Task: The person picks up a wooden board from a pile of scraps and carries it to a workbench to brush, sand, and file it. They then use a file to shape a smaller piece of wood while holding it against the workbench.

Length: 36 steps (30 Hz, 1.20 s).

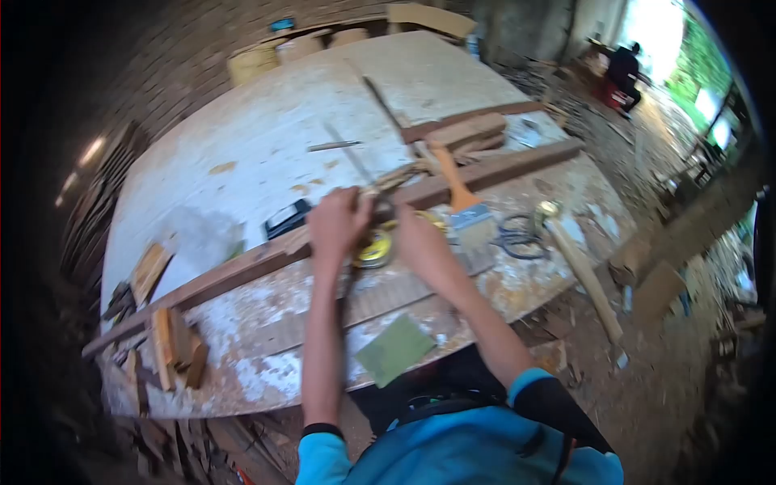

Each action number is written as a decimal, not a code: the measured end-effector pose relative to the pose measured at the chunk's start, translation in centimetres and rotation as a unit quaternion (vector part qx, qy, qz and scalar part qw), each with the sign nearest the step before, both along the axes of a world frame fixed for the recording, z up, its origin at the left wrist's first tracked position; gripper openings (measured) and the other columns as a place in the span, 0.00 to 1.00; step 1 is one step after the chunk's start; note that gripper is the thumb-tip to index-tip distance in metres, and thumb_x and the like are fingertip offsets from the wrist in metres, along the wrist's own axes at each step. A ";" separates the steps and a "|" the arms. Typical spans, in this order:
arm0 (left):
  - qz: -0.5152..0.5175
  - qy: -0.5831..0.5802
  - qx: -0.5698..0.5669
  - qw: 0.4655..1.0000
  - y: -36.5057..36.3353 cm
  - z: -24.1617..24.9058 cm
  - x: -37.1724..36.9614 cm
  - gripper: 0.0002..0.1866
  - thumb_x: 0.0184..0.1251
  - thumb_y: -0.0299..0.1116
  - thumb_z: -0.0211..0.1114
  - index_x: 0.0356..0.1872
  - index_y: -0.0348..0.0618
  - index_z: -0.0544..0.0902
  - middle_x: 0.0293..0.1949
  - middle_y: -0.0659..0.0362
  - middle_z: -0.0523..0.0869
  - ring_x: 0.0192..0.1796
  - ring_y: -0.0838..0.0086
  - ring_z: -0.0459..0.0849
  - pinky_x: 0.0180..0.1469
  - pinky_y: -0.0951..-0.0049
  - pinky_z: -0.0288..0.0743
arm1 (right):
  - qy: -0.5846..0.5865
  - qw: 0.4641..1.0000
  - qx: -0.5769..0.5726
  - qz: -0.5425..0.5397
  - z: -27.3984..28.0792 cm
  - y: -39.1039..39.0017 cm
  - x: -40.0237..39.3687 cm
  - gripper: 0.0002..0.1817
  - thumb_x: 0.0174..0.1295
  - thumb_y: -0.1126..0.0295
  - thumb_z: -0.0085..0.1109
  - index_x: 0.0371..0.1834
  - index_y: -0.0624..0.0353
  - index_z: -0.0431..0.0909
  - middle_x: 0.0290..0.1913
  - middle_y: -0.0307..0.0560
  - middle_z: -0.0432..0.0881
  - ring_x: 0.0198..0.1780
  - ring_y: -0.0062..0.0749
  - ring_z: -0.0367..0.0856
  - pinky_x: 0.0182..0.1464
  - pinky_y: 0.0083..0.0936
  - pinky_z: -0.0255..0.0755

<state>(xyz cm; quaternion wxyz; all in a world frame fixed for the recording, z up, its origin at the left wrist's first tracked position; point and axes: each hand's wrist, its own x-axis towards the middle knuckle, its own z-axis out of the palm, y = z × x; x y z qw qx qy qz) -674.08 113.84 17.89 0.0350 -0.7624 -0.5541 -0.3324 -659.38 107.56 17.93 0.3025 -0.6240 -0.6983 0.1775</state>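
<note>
A long wooden beam (501,170) lies across the table. My left hand (335,220) is closed at the beam, fingers curled by a thin blade-like strip (349,153) that points away from me. Close beside it, my right hand (422,238) is closed too, at the beam's near side. Something greyish shows between the hands, too blurred to name, and what the fingers grip is hidden. Just below and between them lies a yellow tape measure (373,249). A paintbrush (457,190) with an orange handle rests across the beam to the right.
A hammer (588,283) overhangs the table's right edge, near a dark coil (521,238). Green sandpaper (394,349) lies at the front edge. Wood blocks (171,347) and a plastic bag (198,234) are left. A black box (287,218) sits behind the beam. A person (624,77) sits far right.
</note>
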 end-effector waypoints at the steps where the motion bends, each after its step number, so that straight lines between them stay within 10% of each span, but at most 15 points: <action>1: -0.005 0.000 0.003 1.000 0.0 0.0 -0.3 0.17 0.57 0.49 0.60 0.29 0.44 0.83 0.30 0.51 0.83 0.34 0.57 0.83 0.34 0.58 0.75 | 0.001 0.998 -0.054 -0.016 0.9 -2.9 0.6 0.09 0.61 0.75 0.42 0.43 0.66 0.66 0.30 0.68 0.79 0.38 0.65 0.78 0.39 0.53 0.71; 36: -0.014 0.009 0.001 1.000 -0.5 0.9 0.3 0.14 0.60 0.44 0.60 0.26 0.44 0.82 0.27 0.57 0.80 0.30 0.59 0.81 0.35 0.59 0.70 | -0.012 1.000 -0.003 -0.016 1.6 -2.8 1.2 0.11 0.65 0.71 0.44 0.36 0.72 0.67 0.25 0.72 0.76 0.34 0.69 0.77 0.37 0.54 0.69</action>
